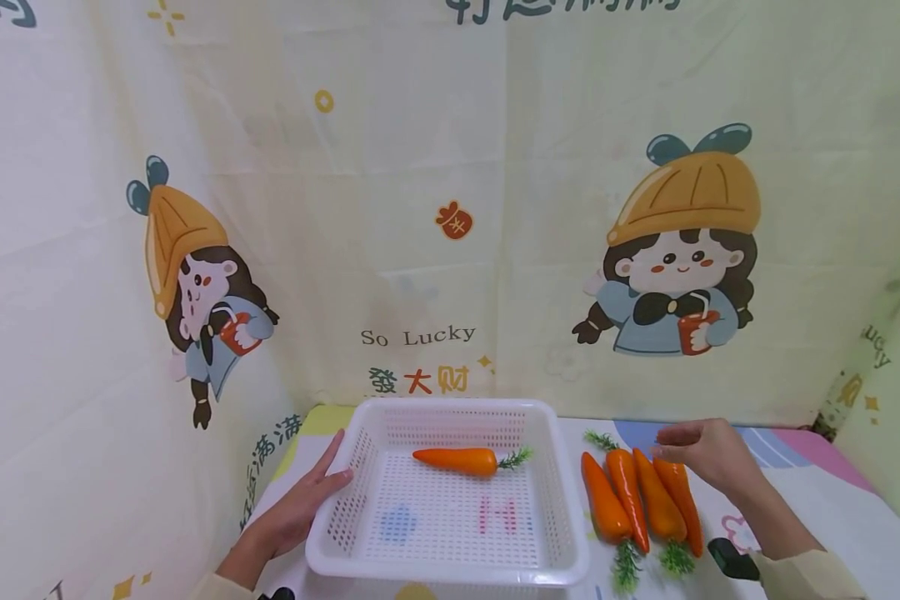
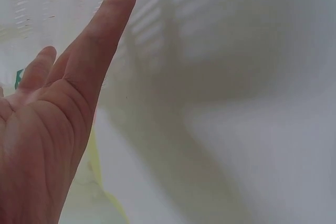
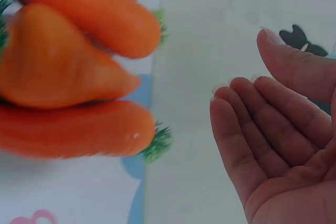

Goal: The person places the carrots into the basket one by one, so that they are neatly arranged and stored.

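A white perforated basket (image 1: 450,571) holds one orange carrot (image 1: 457,461) with a green top, lying sideways. My left hand (image 1: 297,510) rests against the basket's left side, fingers extended; the left wrist view shows the hand (image 2: 63,98) beside the basket wall (image 2: 47,3). To the right of the basket, several carrots (image 1: 606,500) lie side by side. Over their far right end hovers my right hand (image 1: 708,454), holding nothing. In the right wrist view its relaxed fingers (image 3: 252,124) are apart from the carrots (image 3: 79,129).
A patterned cloth (image 1: 720,492) covers the table. Behind it hangs a cream curtain (image 1: 532,292) with cartoon figures, and another stretch of cloth stands at the left. Dark wrist straps (image 1: 732,558) show near the sleeves.
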Tool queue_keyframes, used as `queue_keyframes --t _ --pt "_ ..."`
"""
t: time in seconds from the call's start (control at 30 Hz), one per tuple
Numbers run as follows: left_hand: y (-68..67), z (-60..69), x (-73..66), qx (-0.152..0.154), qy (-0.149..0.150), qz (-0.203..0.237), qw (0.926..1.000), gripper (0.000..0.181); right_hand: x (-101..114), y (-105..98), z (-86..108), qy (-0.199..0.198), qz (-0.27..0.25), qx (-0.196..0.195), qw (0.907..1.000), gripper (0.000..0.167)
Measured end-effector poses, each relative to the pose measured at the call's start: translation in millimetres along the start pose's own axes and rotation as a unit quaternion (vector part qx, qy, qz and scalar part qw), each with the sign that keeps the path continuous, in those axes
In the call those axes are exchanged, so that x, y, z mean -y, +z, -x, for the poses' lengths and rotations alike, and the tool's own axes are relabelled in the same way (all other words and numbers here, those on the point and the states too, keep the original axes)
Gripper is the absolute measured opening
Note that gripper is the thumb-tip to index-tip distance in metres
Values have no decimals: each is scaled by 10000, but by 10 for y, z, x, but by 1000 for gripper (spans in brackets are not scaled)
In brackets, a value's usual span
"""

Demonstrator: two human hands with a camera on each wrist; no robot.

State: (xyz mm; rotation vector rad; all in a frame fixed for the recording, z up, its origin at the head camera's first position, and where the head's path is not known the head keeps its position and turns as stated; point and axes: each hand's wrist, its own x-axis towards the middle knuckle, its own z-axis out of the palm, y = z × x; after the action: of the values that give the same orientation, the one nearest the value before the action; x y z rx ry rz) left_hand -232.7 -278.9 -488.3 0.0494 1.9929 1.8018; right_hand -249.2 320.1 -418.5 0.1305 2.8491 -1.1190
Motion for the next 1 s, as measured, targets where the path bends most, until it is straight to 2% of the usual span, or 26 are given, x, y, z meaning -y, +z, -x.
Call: queue_keyframes --t 0.17,0.33,0.5,0.77,1.0 --pt "9 7 -1 -56 0 -32 10000 87 -198 17 17 308 -12 -14 9995 68" --pt "17 16 -15 -93 -19 -45 9999 87 -365 95 41 677 139 -67 9976 67" --pt "27 21 -23 -110 -48 -36 9999 87 -497 182 70 953 244 -228 9949 73" --pt "21 27 -35 -147 -81 -76 9998 87 -628 343 51 1558 -98 -318 9872 86" --pt "34 23 -33 -156 -79 -36 9998 88 -691 433 -8 1713 -45 -384 9845 82"
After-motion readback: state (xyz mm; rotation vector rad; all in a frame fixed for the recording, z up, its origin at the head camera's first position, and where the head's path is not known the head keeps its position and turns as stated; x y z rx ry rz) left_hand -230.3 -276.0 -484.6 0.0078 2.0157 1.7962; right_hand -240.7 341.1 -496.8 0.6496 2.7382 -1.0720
